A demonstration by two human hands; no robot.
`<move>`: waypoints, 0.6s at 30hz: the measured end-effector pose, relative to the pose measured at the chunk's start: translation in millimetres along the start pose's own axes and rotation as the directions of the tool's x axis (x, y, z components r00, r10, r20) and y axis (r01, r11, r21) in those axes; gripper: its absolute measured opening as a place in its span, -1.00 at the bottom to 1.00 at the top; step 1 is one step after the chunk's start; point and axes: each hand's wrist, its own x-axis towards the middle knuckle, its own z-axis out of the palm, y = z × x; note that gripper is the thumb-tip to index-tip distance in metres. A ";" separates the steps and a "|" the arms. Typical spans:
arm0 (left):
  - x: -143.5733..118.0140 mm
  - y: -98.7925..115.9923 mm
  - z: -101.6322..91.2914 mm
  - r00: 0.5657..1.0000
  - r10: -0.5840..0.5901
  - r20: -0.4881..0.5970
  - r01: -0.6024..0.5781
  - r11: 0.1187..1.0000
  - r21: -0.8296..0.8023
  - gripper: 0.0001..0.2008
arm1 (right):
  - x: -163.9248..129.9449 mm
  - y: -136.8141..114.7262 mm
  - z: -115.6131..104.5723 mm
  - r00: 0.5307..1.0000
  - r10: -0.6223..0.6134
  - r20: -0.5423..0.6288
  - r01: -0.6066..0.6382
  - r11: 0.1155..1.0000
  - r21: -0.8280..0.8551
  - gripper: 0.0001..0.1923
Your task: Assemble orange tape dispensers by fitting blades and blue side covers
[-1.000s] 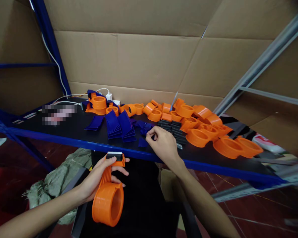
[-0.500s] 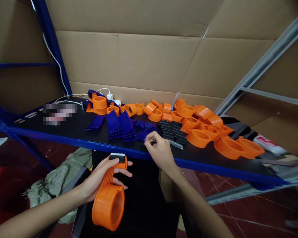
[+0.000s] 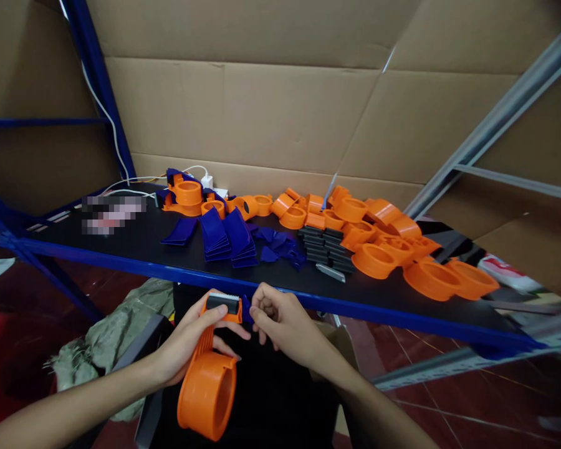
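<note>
My left hand [image 3: 191,346] grips an orange tape dispenser body [image 3: 208,383] by its neck, below the shelf's front edge. The dispenser's round ring hangs low, and a black toothed blade piece [image 3: 223,302] sits at its top end under my thumb. My right hand [image 3: 280,321] is closed on a small dark blue plastic piece [image 3: 245,307] and holds it right against the blade end. On the black shelf [image 3: 135,246] beyond lie stacked blue plates [image 3: 227,237], loose blue pieces [image 3: 278,244] and a stack of black blades [image 3: 325,246].
Many orange dispenser bodies [image 3: 378,243] are heaped across the right half of the shelf. Assembled orange and blue units [image 3: 184,193] stand at the back left by a white plug and cable [image 3: 206,182]. Cardboard walls the back. A grey sack [image 3: 103,343] lies on the floor.
My right hand left the loose blue pieces on the shelf with one of them and came down to the dispenser's blade end. My left hand tilted the dispenser slightly.
</note>
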 end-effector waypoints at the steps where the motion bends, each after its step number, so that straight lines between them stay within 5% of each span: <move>1: 0.1 -0.9 -0.7 1.000 -0.020 -0.010 0.019 1.000 -0.020 -0.72 | 1.4 0.1 2.0 1.000 -0.009 0.004 0.009 0.999 0.033 -0.88; 5: 0.8 2.1 -9.0 0.996 -0.081 -0.022 0.077 0.987 -0.139 -0.70 | 6.4 2.1 -2.5 0.985 -0.170 0.033 0.169 0.985 0.033 -0.69; 8: 2.1 6.3 -16.1 0.988 -0.136 0.071 0.146 0.975 -0.165 -0.60 | 8.8 5.3 -11.6 0.951 -0.302 0.068 0.306 0.951 -0.053 -0.46; 18: 3.6 4.6 -18.6 0.952 -0.229 0.202 0.268 0.945 -0.189 -0.54 | 13.4 22.1 -8.2 0.887 -0.461 -0.007 0.461 0.887 0.016 -0.57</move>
